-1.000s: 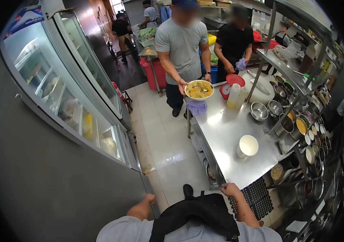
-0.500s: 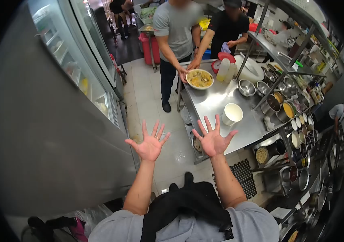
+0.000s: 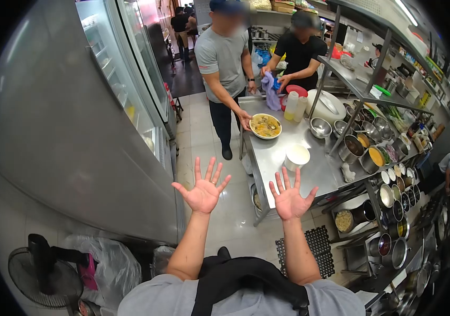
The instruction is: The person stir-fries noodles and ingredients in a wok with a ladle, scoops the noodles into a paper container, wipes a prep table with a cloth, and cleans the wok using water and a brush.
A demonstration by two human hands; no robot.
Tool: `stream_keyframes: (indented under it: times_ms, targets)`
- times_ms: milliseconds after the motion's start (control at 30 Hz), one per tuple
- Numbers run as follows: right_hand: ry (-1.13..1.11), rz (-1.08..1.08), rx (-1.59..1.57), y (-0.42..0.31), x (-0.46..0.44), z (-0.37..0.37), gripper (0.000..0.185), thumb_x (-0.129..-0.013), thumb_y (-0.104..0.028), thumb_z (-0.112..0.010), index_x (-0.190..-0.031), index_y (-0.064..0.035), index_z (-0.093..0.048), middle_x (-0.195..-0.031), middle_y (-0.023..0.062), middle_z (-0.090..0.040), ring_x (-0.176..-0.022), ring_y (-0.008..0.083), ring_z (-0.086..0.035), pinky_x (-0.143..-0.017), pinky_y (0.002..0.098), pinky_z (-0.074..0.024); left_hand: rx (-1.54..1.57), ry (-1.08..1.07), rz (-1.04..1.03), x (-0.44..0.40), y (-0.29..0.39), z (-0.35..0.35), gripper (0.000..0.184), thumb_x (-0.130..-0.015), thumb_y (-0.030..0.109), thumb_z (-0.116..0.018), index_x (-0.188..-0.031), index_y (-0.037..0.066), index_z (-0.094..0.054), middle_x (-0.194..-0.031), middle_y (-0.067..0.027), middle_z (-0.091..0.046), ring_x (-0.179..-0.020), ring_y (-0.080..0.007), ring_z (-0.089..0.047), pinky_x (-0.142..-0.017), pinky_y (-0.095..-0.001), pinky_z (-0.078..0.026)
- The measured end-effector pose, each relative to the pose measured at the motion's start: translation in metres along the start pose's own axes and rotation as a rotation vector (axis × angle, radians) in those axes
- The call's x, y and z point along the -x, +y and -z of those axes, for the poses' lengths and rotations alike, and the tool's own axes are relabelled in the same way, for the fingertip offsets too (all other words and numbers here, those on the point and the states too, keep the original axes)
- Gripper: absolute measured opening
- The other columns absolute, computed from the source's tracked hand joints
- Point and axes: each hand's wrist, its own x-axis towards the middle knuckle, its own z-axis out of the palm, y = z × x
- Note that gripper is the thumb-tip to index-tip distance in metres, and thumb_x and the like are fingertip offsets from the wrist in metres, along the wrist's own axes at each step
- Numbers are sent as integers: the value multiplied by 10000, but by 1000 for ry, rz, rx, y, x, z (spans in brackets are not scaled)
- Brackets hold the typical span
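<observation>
Both my hands are raised in front of me, palms up and fingers spread. My left hand (image 3: 202,194) holds nothing and is over the floor, beside the steel fridge side. My right hand (image 3: 291,200), also bare, is in front of the steel table (image 3: 320,174), nearest to a white tub (image 3: 297,156) standing there. Farther back, a white bowl of yellowish food (image 3: 265,126) sits at the table's left edge, with a co-worker's hand (image 3: 244,119) on its rim. Another co-worker's hands hold a purple cloth (image 3: 271,90).
A large steel fridge (image 3: 88,131) stands to the left, a fan (image 3: 45,274) and plastic bag (image 3: 106,263) below it. Squeeze bottles (image 3: 292,105), steel bowls (image 3: 320,127) and several pots (image 3: 351,148) line the table's right side. A black perforated mat (image 3: 309,253) lies on the floor.
My view has tilted up and shifted, and my hands stay spread. The co-worker in black has taken the hand away from the bowl and now holds the purple cloth in both hands.
</observation>
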Motion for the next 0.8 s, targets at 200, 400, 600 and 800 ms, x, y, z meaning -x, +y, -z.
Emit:
stream_keyframes:
  times_ms: [200,400,600,800]
  targets:
    - [10,0,-15,-67,48,2,942,-772,-810,-524,-1519,-284,-293,-1582,106,-205,-1415,325,-256,-1155,564,-226,10,78,3,47,-64,-12,1045,-702,876,-498,-1543,310,-243,-1635,-98,-99,-1496,-329,-98,-1161,-662,-86]
    - [31,-10,8,-110,84,11,954,-772,-802,-534,-1526,-276,-280,-1582,106,-209,-1407,320,-269,-1141,563,-259,14,138,-13,86,-115,-25,1054,-697,884,-488,-1540,300,-244,-1632,-97,-109,-1493,-334,-111,-1156,-671,-95]
    - [29,-25,5,-132,110,15,940,-790,-784,-533,-1533,-277,-259,-1576,112,-222,-1387,323,-304,-1121,560,-294,-4,136,-9,104,-140,-36,1072,-694,884,-489,-1545,288,-226,-1628,-101,-120,-1490,-343,-112,-1157,-668,-98]
    - [33,-39,1,-142,123,15,911,-816,-766,-515,-1536,-270,-256,-1565,122,-250,-1367,319,-339,-1108,552,-317,-23,154,8,113,-151,-40,1065,-698,888,-481,-1541,281,-245,-1620,-111,-156,-1481,-346,-159,-1157,-660,-117]
